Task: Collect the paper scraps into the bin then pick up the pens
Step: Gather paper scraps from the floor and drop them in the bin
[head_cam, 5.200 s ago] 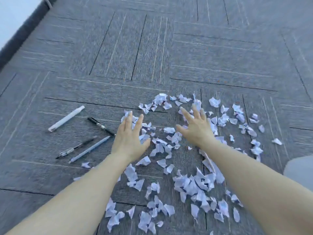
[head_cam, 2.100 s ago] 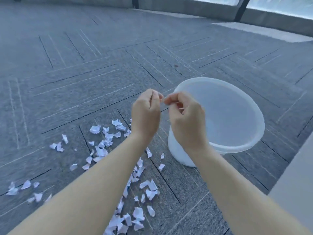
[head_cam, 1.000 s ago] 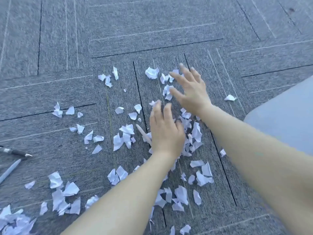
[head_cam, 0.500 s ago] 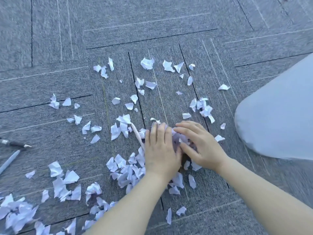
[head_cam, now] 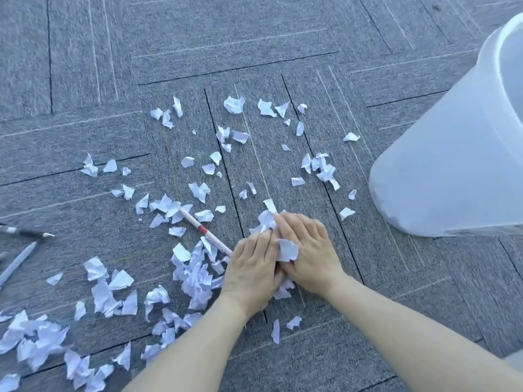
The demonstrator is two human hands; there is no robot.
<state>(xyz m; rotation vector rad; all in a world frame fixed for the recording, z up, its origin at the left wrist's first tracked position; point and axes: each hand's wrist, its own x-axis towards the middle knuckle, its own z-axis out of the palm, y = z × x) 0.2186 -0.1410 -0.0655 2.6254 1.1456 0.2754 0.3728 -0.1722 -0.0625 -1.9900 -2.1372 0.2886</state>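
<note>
Both hands, left hand (head_cam: pixel 250 267) and right hand (head_cam: pixel 310 251), cup a clump of paper scraps (head_cam: pixel 285 247) on the carpet (head_cam: pixel 311 35), bin (head_cam: pixel 452 154) right; featherlight, crumpling, likely spilling unless squeezed from both sides.

— How is the light?
— Even, cool, bluish daylight; the carpet (head_cam: pixel 254 38) shows only faint, soft shadows and no glare.
— Sharpness?
— Crisp mid-frame. The paper scraps (head_cam: pixel 31 339) at near left smear with blur, and the bin (head_cam: pixel 452 154) at right bulges from wide-angle distortion.
</note>
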